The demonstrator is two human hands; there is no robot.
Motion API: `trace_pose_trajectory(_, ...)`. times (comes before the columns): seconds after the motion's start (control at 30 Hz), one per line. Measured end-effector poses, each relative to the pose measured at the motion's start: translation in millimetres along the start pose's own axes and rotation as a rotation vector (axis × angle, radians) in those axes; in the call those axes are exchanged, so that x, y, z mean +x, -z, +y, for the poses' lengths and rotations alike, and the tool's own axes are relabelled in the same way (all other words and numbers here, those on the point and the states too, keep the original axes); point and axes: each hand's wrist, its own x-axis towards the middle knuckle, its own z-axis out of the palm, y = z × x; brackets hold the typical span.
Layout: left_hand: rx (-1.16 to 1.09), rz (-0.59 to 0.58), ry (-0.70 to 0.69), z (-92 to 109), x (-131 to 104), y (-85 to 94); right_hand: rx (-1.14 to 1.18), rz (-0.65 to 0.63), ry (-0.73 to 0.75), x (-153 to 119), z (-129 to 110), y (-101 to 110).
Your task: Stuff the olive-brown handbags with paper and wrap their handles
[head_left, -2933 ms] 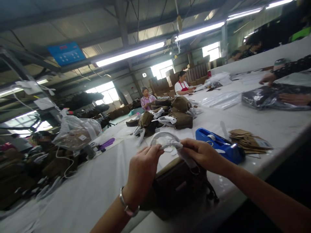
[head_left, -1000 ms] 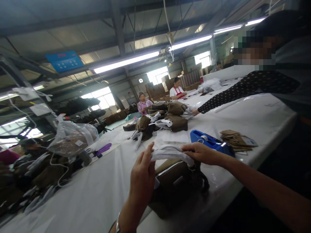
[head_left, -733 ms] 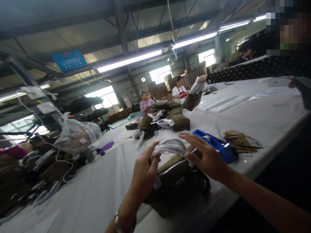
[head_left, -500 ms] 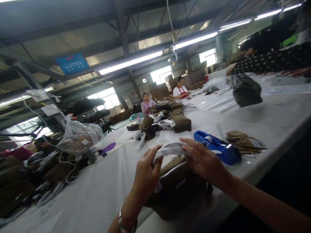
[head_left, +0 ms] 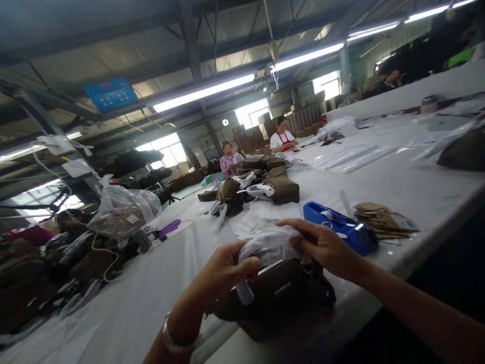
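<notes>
A dark olive-brown bag (head_left: 280, 303) with a metal zipper stands on the white table right in front of me. Its handle (head_left: 269, 246), wrapped in white paper or thin plastic, arches over the top. My left hand (head_left: 227, 263) grips the left end of this wrapped handle, thumb in front. At the other end, my right hand (head_left: 318, 245) pinches the wrapping between thumb and fingers. Just beyond my right hand lies a blue tape dispenser (head_left: 341, 227). The bag's lower front is in deep shadow.
Several brown bags (head_left: 280, 184) with white-wrapped handles are heaped farther back. Brown cardboard tags (head_left: 382, 220) lie right of the dispenser. Another dark bag (head_left: 464, 151) is at the right edge. A clear plastic bag (head_left: 125, 212) stands at left. Two people sit across the table.
Both hands have lowered with the wrapped handle, and my left hand has turned flatter over it. The co-worker's sleeve at right has left the view, and the bag there has moved right.
</notes>
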Motion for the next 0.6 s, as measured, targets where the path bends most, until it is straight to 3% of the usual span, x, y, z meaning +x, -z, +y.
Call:
trace_pose_trajectory(0.07, -0.199, 0.114, 0.006, -5.3, 1.9, -2.3, 0.029, -0.05, 0.051, -2.0, -0.8, 1.1)
trace_pose_trajectory(0.13, -0.248, 0.224, -0.015, -6.9, 2.6, -4.8, -0.077, -0.027, 0.179, -3.2, -0.2, -2.4)
trace_pose_trajectory(0.23, 0.033, 0.314, -0.109, -2.4, 1.8, -7.4, -0.26, 0.106, 0.332, 0.6, 2.7, -11.9)
trace_pose_trajectory(0.33, 0.429, 0.454, -0.252, 2.1, 2.2, -10.1, -0.268, 0.232, 0.365, 7.5, 6.3, -20.0)
trace_pose_trajectory(0.4, 0.532, 0.521, -0.286, 2.5, 3.0, -12.0, -0.233, 0.272, 0.392, 9.5, 9.8, -23.7)
trace_pose_trajectory(0.5, 0.408, 0.431, -0.151, 1.9, 2.2, -13.1, -0.203, 0.255, 0.46, 8.6, 17.3, -26.6)
trace_pose_trajectory(0.6, 0.074, 0.138, 0.014, 3.9, 0.8, -11.8, -0.183, 0.209, 0.502, 11.4, 23.9, -26.2)
